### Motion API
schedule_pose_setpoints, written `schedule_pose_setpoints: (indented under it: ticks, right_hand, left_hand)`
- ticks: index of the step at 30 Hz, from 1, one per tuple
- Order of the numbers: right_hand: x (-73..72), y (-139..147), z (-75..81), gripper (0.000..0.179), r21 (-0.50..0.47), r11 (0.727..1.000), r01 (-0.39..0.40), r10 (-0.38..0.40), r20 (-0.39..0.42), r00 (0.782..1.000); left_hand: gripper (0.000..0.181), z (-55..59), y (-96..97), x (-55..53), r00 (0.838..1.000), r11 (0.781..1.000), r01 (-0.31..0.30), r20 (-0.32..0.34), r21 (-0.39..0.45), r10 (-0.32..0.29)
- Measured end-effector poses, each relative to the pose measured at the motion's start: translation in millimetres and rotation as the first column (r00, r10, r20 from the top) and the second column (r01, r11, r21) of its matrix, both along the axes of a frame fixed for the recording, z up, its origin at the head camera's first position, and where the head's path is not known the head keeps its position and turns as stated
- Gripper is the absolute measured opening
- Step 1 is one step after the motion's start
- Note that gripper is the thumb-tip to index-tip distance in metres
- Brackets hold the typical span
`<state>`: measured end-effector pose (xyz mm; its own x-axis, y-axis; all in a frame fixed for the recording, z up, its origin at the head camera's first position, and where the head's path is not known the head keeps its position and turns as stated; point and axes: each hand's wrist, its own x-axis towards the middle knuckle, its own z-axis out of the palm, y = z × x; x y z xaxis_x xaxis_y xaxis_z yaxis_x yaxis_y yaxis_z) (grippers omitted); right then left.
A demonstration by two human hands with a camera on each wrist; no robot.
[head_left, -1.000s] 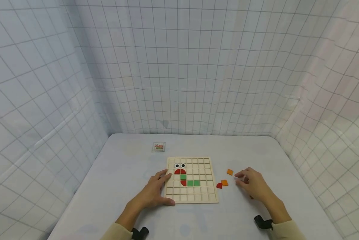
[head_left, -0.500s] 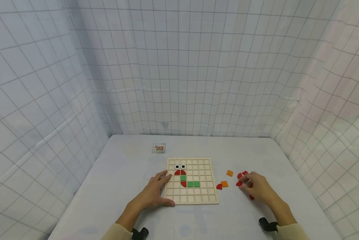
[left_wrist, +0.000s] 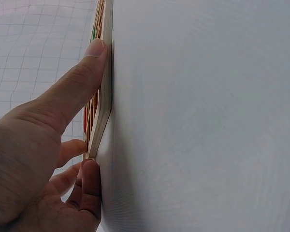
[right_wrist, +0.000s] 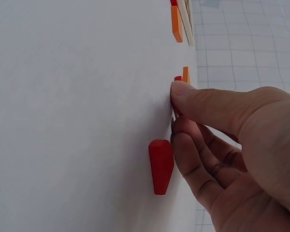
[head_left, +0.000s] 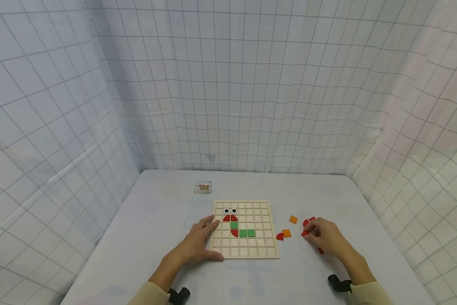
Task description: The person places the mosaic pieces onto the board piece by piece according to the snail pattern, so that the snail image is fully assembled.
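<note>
Spread along a pale wooden board, the left hand lays its thumb on the near rim and its fingers against the left edge; the right hand, well beyond the board's right edge, pinches a small red wedge between thumb and bent fingers. Thin raised ribs divide the board, flat on the smooth pale counter, into shallow square cells. In the second row from its far edge sit two eye tiles, white with black discs; beneath them, a pair of red quarter-rounds. Under the right one come a flat green square, then a red quarter-round, with two green squares to its right. Outside the board's right edge, a loose red piece lies beside an orange square, another orange square nearby; more red pieces cluster around the right hand. Near the counter's far edge lies a printed card.
</note>
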<state>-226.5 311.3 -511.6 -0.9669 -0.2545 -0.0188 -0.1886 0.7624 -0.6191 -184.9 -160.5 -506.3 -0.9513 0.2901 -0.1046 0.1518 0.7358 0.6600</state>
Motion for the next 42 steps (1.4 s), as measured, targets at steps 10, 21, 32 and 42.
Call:
schedule_pose_setpoints:
  ticks: [10,21,32,42]
  right_hand:
    - [-1.2,-0.7,3.0,0.022,-0.017,1.000,0.002,-0.002,-0.027,1.000]
    - [-4.2,2.2,2.0,0.023,-0.019,0.999,-0.048,0.046,-0.072,0.996]
    - [-2.4,0.5,0.1,0.020,-0.032,0.998,-0.051,0.049,-0.073,0.996]
    - [0.2,-0.6,-1.0,0.018,0.003,0.998,-0.066,0.066,-0.106,0.992]
  left_hand:
    - [0.123,-1.0,0.8,-3.2,1.000,1.000,0.007,-0.012,-0.006,-0.008]
    - [0.122,4.7,1.3,-1.6,1.000,1.000,0.000,-0.009,-0.008,0.000]
    - [0.122,2.3,0.6,-0.9,1.000,1.000,0.003,-0.003,-0.016,-0.003]
    - [0.122,-1.6,0.5,-1.1,1.000,1.000,0.001,-0.009,-0.018,-0.001]
